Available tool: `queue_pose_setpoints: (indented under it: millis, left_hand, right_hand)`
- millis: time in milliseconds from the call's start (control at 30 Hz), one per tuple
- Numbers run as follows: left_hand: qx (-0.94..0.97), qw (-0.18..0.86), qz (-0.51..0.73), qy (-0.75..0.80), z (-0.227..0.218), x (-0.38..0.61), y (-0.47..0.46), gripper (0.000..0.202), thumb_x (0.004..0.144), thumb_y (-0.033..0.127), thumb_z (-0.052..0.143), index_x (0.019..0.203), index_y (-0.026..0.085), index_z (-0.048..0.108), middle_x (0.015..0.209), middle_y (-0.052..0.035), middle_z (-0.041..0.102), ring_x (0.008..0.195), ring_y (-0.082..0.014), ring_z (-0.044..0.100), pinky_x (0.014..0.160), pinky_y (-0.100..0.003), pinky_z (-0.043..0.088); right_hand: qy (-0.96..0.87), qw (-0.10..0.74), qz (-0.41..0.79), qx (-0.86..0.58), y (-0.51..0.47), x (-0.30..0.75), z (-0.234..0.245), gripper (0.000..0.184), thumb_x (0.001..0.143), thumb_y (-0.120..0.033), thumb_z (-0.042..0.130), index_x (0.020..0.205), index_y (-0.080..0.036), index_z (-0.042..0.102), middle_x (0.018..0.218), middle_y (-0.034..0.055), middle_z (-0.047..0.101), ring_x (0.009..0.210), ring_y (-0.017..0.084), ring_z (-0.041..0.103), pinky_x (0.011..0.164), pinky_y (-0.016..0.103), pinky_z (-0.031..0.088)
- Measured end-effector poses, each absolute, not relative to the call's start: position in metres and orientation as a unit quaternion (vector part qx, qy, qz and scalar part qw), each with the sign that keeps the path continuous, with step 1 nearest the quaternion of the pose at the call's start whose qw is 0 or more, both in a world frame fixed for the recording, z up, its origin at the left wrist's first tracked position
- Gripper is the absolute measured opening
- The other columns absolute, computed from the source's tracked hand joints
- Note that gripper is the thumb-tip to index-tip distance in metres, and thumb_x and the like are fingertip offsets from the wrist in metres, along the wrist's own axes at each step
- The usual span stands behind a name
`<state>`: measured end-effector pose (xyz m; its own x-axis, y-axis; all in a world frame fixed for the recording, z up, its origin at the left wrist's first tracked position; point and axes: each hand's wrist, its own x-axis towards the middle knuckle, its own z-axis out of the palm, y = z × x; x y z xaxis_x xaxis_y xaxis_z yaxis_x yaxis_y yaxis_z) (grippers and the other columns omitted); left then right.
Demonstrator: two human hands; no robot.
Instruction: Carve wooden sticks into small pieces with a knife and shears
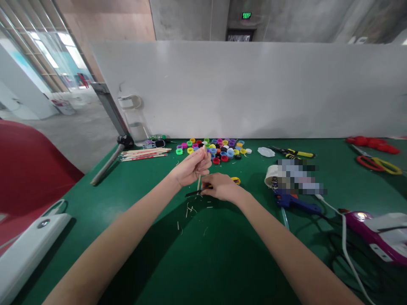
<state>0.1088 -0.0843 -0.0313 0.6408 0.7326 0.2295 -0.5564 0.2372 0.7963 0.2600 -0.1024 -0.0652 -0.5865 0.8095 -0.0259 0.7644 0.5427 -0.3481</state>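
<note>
My left hand [194,167] is closed around a thin pale wooden stick [199,183], whose lower end points down toward the table. Just right of it, my right hand [219,186] grips a knife [193,193] with a dark blade and yellow at its handle. The blade points left and lies by the stick's lower end; whether it touches is too small to tell. Thin wood shavings [190,209] are scattered on the green table [222,245] below the hands. Behind them lie many coloured plastic bottle caps [224,158].
Wrapped chopsticks [146,153] lie at back left, near a metal post [108,165]. On the right are a blue glue gun [297,203], a yellow-handled tool [300,153], scissors [378,164], and a power strip [375,237] with cables. A white panel [254,89] closes the table's back edge.
</note>
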Motion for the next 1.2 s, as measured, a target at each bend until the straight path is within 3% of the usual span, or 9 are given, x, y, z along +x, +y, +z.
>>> queue_pose_setpoints:
  millis: [133,333,600,967,1200]
  left_hand:
    - [0.475,0.774,0.405,0.104,-0.031,0.109,-0.085,0.027,0.084,0.036,0.058,0.069,0.015,0.049,0.060,0.0053,0.035,0.047,-0.0043,0.029,0.041,-0.013,0.027]
    - [0.478,0.769,0.411,0.109,-0.031,0.106,-0.084,0.025,0.085,0.034,0.058,0.070,0.016,0.050,0.060,0.0045,0.037,0.048,-0.0049,0.033,0.041,-0.014,0.028]
    - [0.486,0.757,0.424,0.109,-0.029,0.100,-0.082,0.027,0.081,0.036,0.063,0.069,0.015,0.049,0.065,0.0041,0.039,0.052,-0.0050,0.036,0.044,-0.015,0.032]
    - [0.464,0.761,0.444,0.096,-0.032,0.102,-0.084,0.028,0.080,0.030,0.064,0.068,0.016,0.044,0.067,0.0045,0.042,0.048,-0.0034,0.032,0.043,-0.014,0.027]
    - [0.465,0.755,0.450,0.104,-0.032,0.106,-0.088,0.030,0.080,0.032,0.064,0.066,0.015,0.044,0.063,0.0051,0.038,0.048,-0.0033,0.028,0.040,-0.012,0.023]
  right_hand:
    - [-0.877,0.051,0.162,-0.450,-0.102,0.258,-0.065,0.013,0.079,-0.036,0.061,0.082,-0.023,0.061,0.083,-0.0004,0.065,0.075,0.015,0.056,0.055,0.023,0.029]
    - [-0.904,0.122,0.109,-0.396,-0.114,0.263,-0.074,0.005,0.079,-0.025,0.062,0.080,-0.022,0.058,0.085,-0.0005,0.062,0.082,0.014,0.054,0.057,0.023,0.030]
    - [-0.913,0.156,0.107,-0.361,-0.126,0.271,-0.076,0.001,0.081,-0.021,0.061,0.081,-0.020,0.059,0.086,0.0013,0.061,0.084,0.015,0.054,0.068,0.025,0.037]
    - [-0.895,0.198,0.036,-0.398,-0.128,0.268,-0.077,0.008,0.086,-0.026,0.056,0.086,-0.020,0.061,0.087,0.0032,0.061,0.087,0.017,0.054,0.074,0.029,0.041]
    - [-0.893,0.181,0.081,-0.404,-0.120,0.267,-0.076,0.004,0.083,-0.025,0.060,0.083,-0.021,0.061,0.085,0.0005,0.064,0.085,0.016,0.057,0.069,0.027,0.038]
